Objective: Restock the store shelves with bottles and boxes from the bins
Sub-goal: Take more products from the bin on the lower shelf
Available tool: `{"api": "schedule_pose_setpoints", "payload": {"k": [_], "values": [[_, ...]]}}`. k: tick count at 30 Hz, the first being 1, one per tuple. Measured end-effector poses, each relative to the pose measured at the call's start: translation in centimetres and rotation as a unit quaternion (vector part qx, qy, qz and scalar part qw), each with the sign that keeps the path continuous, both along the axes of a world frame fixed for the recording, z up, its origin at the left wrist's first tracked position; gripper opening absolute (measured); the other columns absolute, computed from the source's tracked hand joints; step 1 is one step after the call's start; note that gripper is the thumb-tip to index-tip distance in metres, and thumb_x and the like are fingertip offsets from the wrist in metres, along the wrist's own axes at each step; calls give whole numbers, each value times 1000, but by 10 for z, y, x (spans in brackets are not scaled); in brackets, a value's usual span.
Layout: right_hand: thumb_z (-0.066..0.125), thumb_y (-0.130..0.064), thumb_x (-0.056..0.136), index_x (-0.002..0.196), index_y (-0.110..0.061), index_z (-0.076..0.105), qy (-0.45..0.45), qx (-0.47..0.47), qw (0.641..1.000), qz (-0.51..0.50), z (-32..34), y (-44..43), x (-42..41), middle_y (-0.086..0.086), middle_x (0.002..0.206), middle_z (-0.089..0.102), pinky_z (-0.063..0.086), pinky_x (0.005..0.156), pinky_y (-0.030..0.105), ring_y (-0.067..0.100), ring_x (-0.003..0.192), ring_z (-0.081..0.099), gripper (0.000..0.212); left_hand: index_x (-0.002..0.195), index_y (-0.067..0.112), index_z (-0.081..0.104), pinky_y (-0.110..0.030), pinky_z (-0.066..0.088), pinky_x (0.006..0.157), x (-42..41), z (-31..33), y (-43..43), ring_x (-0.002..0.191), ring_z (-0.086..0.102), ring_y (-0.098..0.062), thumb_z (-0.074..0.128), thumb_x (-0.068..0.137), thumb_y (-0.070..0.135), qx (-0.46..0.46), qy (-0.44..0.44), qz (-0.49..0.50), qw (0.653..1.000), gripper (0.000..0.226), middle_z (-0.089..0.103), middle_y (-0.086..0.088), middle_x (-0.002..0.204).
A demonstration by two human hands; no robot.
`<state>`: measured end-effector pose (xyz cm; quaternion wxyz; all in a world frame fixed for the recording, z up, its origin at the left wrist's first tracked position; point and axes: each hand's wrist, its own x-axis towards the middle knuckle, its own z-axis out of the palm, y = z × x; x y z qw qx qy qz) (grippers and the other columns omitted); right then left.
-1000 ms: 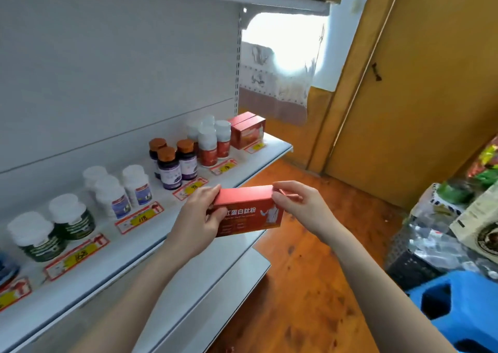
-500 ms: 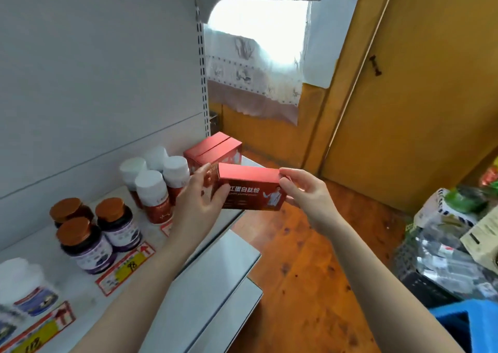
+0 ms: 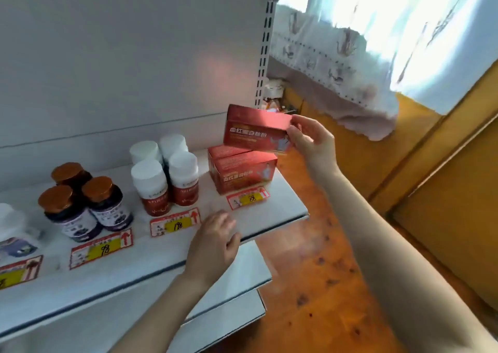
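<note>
While the right hand (image 3: pixel 312 142) pinches the right end of a red box (image 3: pixel 256 130) between thumb and fingers, the box hangs level just above two matching red boxes (image 3: pixel 244 173) that stand one behind the other at the right end of the shelf (image 3: pixel 283 212). Whether the held box touches the one beneath it I cannot tell. Its printed face looks toward the camera.

The left hand (image 3: pixel 215 244) is over the front edge of the shelf, fingers loosely bent and holding nothing; motion blur hides whether it rests on the surface.

Left of the red boxes stand four white-capped bottles (image 3: pixel 164 174) with red labels, packed close together, and further left three dark bottles with brown caps (image 3: pixel 80 204). Red and yellow price tags (image 3: pixel 248 197) lie flat along the shelf in front of each group. Two lower shelves (image 3: pixel 242 271) jut out beneath. Beyond the shelf end is an orange wooden floor (image 3: pixel 310 271), and a pale curtain (image 3: pixel 350 56) hangs over a bright window.
</note>
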<state>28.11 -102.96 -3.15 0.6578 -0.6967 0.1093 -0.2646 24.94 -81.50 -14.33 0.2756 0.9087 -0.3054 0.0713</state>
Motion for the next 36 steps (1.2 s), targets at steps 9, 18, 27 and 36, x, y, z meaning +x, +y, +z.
{"api": "schedule_pose_setpoints", "payload": {"k": [9, 18, 27, 36], "values": [[61, -7, 87, 111, -4, 62, 23, -69, 988, 134, -4, -15, 92, -6, 92, 65, 54, 69, 18, 9, 87, 65, 24, 84, 8, 68, -27, 30, 99, -4, -9, -3, 104, 50, -14, 47, 80, 26, 14, -52, 32, 998, 27, 69, -9, 101], [61, -16, 88, 107, -13, 63, 124, -62, 967, 212, -38, -28, 118, 7, 111, 62, 54, 85, 34, 22, 106, 61, 19, 87, 10, 67, -39, 35, 102, -2, -17, -4, 111, 49, -15, 47, 82, 26, 36, -86, 43, 995, 27, 67, -8, 105], [54, -10, 92, 114, -8, 60, 190, -13, 956, 222, -47, -27, 116, 1, 96, 60, 54, 81, 33, 14, 86, 61, 23, 93, 11, 69, -40, 34, 103, -1, -25, -4, 109, 56, -17, 49, 83, 29, 33, -115, 54, 991, 29, 67, -6, 108], [47, -12, 94, 112, -11, 59, 201, -41, 961, 186, -48, -18, 114, 3, 97, 58, 52, 66, 22, 9, 79, 58, 22, 94, 11, 69, -43, 36, 102, -1, -27, -3, 108, 57, -18, 51, 82, 28, 35, -130, 51, 990, 27, 68, -7, 107]]}}
